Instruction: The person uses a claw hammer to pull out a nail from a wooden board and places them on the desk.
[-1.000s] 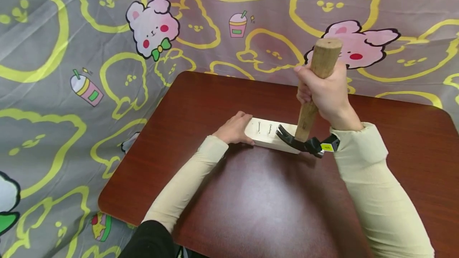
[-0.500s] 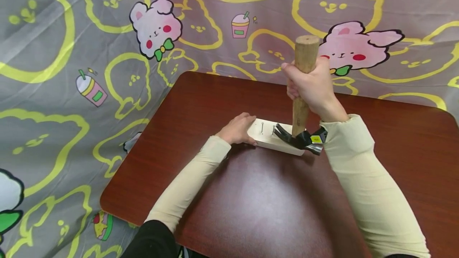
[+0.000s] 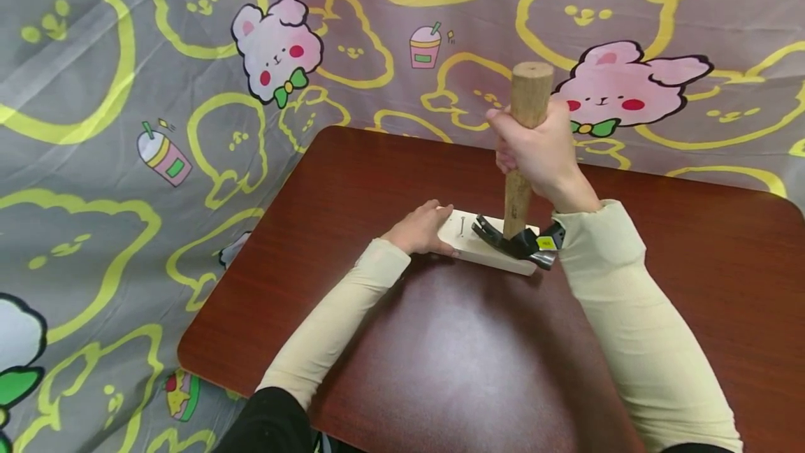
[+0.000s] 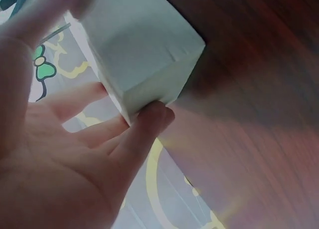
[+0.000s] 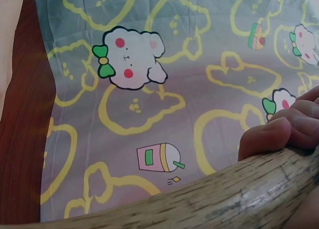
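Note:
A pale wooden block [image 3: 492, 252] lies on the table, with an upright nail [image 3: 462, 225] near its left end. My left hand [image 3: 416, 231] holds that end between thumb and fingers; in the left wrist view the fingers wrap round the block's end [image 4: 144, 49]. Above the block's right part, my right hand [image 3: 541, 149] grips the wooden handle of a claw hammer [image 3: 517, 205], which stands nearly upright. Its black claw points left, low over the block beside the nail, and hides whatever is beneath. The right wrist view shows the hammer handle [image 5: 239, 194] close up under curled fingers.
A dark red-brown table [image 3: 377, 166] with rounded corners carries the block. Behind and to the left hangs a grey patterned cloth [image 3: 207, 75], close to the table's back and left edges.
My right hand has moved the hammer left along the block, and its claw now covers the spot where a second nail showed. My left hand keeps its hold on the block's end.

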Available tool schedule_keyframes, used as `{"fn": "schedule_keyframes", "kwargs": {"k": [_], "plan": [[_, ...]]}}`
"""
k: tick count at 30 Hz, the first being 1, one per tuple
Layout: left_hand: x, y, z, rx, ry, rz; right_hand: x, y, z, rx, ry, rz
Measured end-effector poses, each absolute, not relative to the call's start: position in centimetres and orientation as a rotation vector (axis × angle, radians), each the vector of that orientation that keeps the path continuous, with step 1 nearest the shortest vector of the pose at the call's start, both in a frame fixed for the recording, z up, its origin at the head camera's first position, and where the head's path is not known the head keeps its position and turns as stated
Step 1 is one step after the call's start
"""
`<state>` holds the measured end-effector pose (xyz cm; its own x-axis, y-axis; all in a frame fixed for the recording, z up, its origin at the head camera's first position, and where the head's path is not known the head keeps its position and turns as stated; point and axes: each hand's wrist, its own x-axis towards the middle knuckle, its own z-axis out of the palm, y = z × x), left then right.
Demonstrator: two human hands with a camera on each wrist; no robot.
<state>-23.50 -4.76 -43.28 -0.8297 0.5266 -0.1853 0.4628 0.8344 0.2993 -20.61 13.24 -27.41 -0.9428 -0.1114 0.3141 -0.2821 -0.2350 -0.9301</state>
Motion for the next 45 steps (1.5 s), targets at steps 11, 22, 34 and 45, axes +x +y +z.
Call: {"fn": "schedule_keyframes", "kwargs": {"k": [11,22,34,45], "plan": [[-23.6,-3.9,-43.4,0.687,2.759,0.362,-19.6,14.2,-28.0,0.540,-1.718,2.295],[-23.4,-3.8,-43.3,0.649,2.754,0.368,-18.8,15.7,-28.5,0.593,-1.478,2.325],[-23.2,-3.6,-43.2,0.655,2.721,0.344,-18.6,16.2,-29.2,0.650,-1.346,2.317],[-22.9,-3.7,-43.1,0.683,2.693,0.272,-18.6,16.4,-29.4,0.634,-1.325,2.275]]}}
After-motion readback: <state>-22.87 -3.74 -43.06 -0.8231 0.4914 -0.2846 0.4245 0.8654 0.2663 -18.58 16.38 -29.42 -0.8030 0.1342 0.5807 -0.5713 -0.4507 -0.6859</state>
